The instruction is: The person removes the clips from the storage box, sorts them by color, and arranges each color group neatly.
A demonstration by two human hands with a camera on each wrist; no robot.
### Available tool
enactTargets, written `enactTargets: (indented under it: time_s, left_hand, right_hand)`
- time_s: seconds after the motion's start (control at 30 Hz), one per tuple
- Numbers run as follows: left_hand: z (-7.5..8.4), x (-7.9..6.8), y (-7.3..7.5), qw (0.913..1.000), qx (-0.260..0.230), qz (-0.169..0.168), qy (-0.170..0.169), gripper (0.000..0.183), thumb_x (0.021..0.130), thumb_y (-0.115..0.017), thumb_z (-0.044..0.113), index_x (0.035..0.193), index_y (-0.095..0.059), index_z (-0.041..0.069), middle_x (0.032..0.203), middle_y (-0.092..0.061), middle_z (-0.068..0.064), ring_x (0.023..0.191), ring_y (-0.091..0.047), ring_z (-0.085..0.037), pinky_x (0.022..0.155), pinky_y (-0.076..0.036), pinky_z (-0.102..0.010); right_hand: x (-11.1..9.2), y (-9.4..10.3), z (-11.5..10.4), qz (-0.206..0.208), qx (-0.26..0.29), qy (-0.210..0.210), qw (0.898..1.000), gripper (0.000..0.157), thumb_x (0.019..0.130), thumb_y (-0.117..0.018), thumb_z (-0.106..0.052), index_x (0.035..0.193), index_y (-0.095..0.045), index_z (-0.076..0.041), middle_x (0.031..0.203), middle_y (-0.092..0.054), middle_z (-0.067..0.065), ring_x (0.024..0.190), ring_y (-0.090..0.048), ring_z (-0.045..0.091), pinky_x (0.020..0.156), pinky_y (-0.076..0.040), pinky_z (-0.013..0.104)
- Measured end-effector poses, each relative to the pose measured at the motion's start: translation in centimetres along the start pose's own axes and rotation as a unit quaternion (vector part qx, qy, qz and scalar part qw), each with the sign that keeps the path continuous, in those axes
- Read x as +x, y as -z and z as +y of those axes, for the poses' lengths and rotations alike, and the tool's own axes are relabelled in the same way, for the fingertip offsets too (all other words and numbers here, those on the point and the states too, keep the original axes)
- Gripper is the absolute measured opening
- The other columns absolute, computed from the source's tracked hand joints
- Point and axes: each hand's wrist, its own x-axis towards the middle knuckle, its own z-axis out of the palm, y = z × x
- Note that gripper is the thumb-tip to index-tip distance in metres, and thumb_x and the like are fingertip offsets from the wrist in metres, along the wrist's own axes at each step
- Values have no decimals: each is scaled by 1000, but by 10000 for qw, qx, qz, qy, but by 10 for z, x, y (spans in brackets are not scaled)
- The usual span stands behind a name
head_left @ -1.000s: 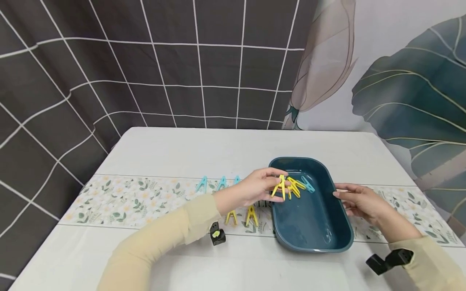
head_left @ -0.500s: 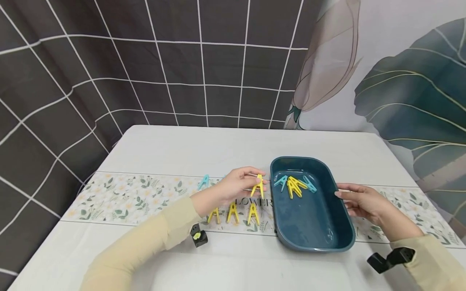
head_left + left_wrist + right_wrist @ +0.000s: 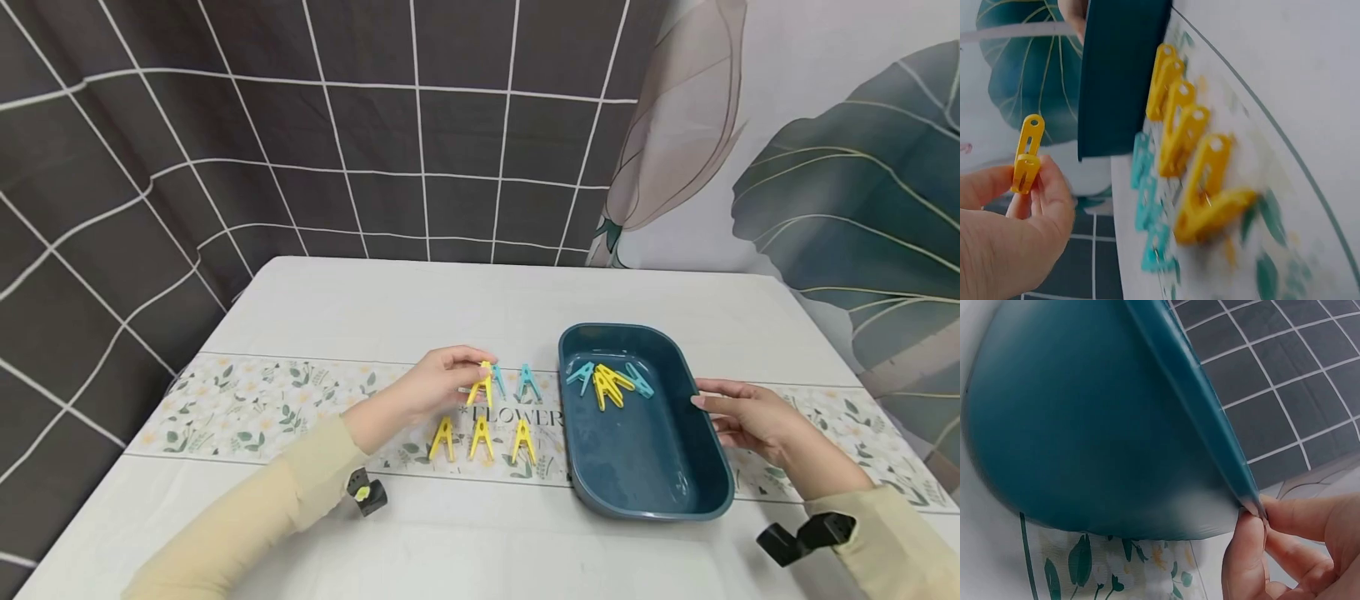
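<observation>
My left hand [image 3: 427,390] pinches a yellow clothespin [image 3: 1027,153] between thumb and fingertips, above the table left of the basin. Under and beside it stand three yellow clothespins [image 3: 482,438] in a front row. Light-blue clothespins [image 3: 528,383] form a row behind; the left wrist view shows three, one of them hidden by the hand in the head view. On the right, my right hand [image 3: 753,421] pinches the rim of the dark blue basin [image 3: 645,467], thumb and fingers on either side of the edge. Inside the basin lie yellow clothespins [image 3: 609,385] and two light-blue ones [image 3: 639,380].
A white cloth with a floral band [image 3: 255,408] covers the table [image 3: 420,300]. Behind it hangs a dark grid-patterned curtain [image 3: 375,125], with a leaf-print one [image 3: 862,192] at the right. Small black cameras [image 3: 366,493] are strapped to both wrists.
My left hand has moved left from over the basin to the clothespin rows, holding the yellow clothespin. A light-blue clothespin in the basin has come into view. The right hand stays on the rim.
</observation>
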Motion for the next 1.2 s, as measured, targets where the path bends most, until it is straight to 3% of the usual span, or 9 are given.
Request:
enactTargets:
  time_s: [0.23, 0.53, 0.77, 1.03, 1.2]
  left_hand:
    - [-8, -14, 21, 9977, 527, 326, 260, 38, 96, -54, 14, 132, -52, 2, 131, -56, -18, 110, -59, -18, 96, -49, -40]
    - [-15, -28, 40, 9943, 862, 459, 416, 39, 94, -57, 13, 130, -51, -1, 127, -58, -21, 109, -62, -25, 93, -52, -39]
    - [-24, -40, 57, 9874, 1439, 550, 350, 39, 91, -61, 16, 125, -53, -2, 117, -64, -18, 100, -65, -23, 89, -54, -35]
    - [-33, -47, 70, 9830, 1635, 577, 606, 34, 89, -63, 15, 118, -58, -3, 100, -69, -9, 85, -66, -17, 81, -56, -33]
    - [-38, -49, 70, 9831, 1538, 598, 787, 31, 88, -64, 12, 115, -59, -3, 94, -68, -7, 84, -67, -16, 79, -57, -32]
  right_hand:
    - [0, -1, 0, 40, -117, -11, 9999, 42, 94, -60, -20, 131, -52, -2, 74, -68, -9, 59, -63, 9, 54, -55, 24]
    - [0, -1, 2, 90, -190, -18, 9998, 48, 95, -58, -20, 135, -46, 3, 74, -68, -11, 61, -63, 9, 55, -55, 24]
    - [1, -2, -1, 133, -421, 4, 9990, 61, 96, -56, -23, 141, -32, 9, 75, -67, -11, 61, -62, 9, 56, -55, 24]
    - [1, -1, 1, 126, -308, 33, 9994, 48, 95, -59, -24, 134, -47, 1, 75, -66, -11, 61, -62, 9, 54, -55, 24]
    - [2, -1, 2, 121, -311, 52, 9994, 51, 95, -59, -24, 136, -45, 3, 75, -66, -12, 59, -60, 8, 53, -54, 23]
